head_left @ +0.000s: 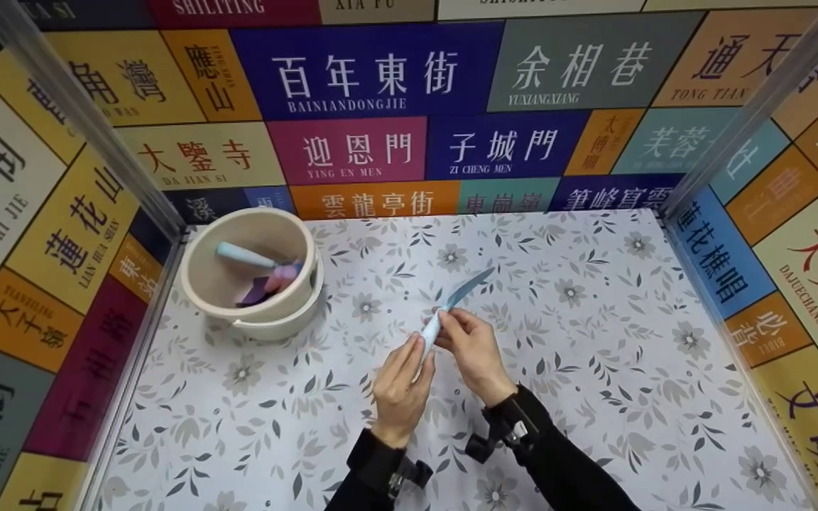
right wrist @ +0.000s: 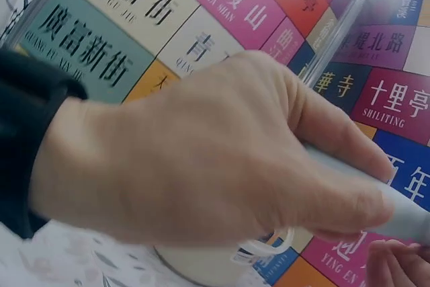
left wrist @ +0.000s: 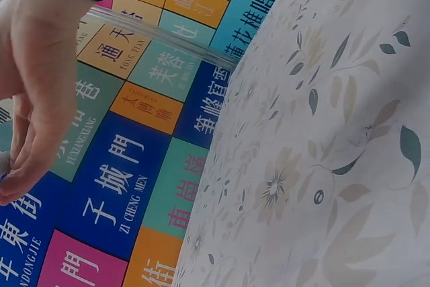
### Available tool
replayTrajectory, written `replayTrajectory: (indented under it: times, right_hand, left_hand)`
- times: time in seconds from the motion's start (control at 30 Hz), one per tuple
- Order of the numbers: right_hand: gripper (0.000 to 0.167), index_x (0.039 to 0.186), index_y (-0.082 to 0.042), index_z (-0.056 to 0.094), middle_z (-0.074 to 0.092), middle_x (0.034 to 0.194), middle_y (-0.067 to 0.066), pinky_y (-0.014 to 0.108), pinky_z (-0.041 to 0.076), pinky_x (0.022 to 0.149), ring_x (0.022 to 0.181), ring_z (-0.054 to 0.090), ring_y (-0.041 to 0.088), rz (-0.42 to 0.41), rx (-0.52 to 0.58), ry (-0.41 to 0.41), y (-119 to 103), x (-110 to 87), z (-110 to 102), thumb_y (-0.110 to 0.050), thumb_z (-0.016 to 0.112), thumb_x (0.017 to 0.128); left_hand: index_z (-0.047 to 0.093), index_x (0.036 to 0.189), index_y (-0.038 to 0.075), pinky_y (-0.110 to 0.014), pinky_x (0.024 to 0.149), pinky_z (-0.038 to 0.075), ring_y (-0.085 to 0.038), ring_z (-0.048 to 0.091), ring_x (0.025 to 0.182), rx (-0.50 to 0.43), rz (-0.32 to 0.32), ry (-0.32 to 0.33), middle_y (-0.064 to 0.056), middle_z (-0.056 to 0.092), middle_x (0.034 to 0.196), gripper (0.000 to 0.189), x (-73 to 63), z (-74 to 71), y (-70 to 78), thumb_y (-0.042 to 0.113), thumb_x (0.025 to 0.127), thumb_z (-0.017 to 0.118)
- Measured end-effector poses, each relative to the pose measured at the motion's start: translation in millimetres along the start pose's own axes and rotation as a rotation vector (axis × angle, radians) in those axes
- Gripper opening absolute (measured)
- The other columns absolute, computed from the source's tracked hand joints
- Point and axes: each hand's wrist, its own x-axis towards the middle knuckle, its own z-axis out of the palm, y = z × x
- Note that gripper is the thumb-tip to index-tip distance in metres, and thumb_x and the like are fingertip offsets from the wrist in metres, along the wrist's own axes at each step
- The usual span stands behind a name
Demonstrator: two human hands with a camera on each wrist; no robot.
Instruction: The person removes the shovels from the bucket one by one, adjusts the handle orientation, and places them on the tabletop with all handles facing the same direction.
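Observation:
A knife [head_left: 432, 328] with a light blue handle and a bluish blade is held tilted above the patterned tabletop, its tip pointing up and right in the head view. My right hand [head_left: 478, 353] pinches the handle near the blade's base between thumb and fingers. Lower on the same handle, my left hand [head_left: 400, 390] grips its rear end with the fingertips. In the right wrist view the right hand [right wrist: 201, 152] covers part of the handle [right wrist: 408, 218], and fingertips of the left hand show at the lower right corner. The left wrist view cuts off the knife almost entirely.
A cream bucket [head_left: 199, 284] stands at the back left, holding a light blue handle [head_left: 242, 254] and purple and pink items, partly hidden. Printed panels [head_left: 366, 71] wall the floral tabletop [head_left: 593, 426] at the back and both sides, with clear posts at the corners.

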Motion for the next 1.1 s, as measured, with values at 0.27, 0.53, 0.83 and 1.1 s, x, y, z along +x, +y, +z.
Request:
replayTrajectory:
  times: [0.27,0.53,0.83,1.1]
  right_hand:
    - [0.036,0.131,0.025,0.054,0.075,0.101,0.013,0.024,0.065,0.083,0.086,0.076,0.011,0.025,0.019,0.017,0.0,-0.7,-0.4,-0.002,0.054,0.108]
    - [0.034,0.129,0.024,0.058,0.077,0.103,0.019,0.025,0.065,0.083,0.086,0.076,0.01,-0.024,-0.072,0.01,-4.9,-2.5,-6.7,-0.001,0.056,0.107]
    - [0.026,0.123,0.013,0.069,0.077,0.105,0.022,0.019,0.06,0.08,0.087,0.073,0.007,-0.121,-0.422,0.017,-18.5,-8.0,-44.2,-0.003,0.063,0.104]
    - [0.02,0.116,0.004,0.075,0.079,0.097,0.02,0.015,0.051,0.069,0.076,0.07,0.004,-0.285,-0.79,0.082,-33.1,-10.5,-102.6,-0.008,0.069,0.102]
  left_hand:
    - [0.077,0.107,-0.014,-0.027,0.08,0.065,-0.031,0.077,0.083,0.001,0.022,-0.014,-0.026,0.079,0.104,0.023,0.7,0.8,4.6,0.006,0.102,0.068]
    - [0.078,0.112,-0.008,-0.029,0.084,0.065,-0.03,0.077,0.091,-0.005,-0.035,-0.136,-0.021,0.079,0.109,0.031,0.5,-6.1,6.4,0.02,0.105,0.067]
    - [0.074,0.12,-0.007,-0.041,0.094,0.062,-0.035,0.075,0.107,0.075,-0.035,-0.334,-0.023,0.077,0.118,0.048,13.2,-42.8,-18.1,0.038,0.108,0.06]
    - [0.073,0.127,-0.001,-0.049,0.094,0.061,-0.039,0.071,0.113,0.274,-0.009,-0.546,-0.021,0.076,0.122,0.052,19.6,-93.7,-56.8,0.037,0.091,0.077]
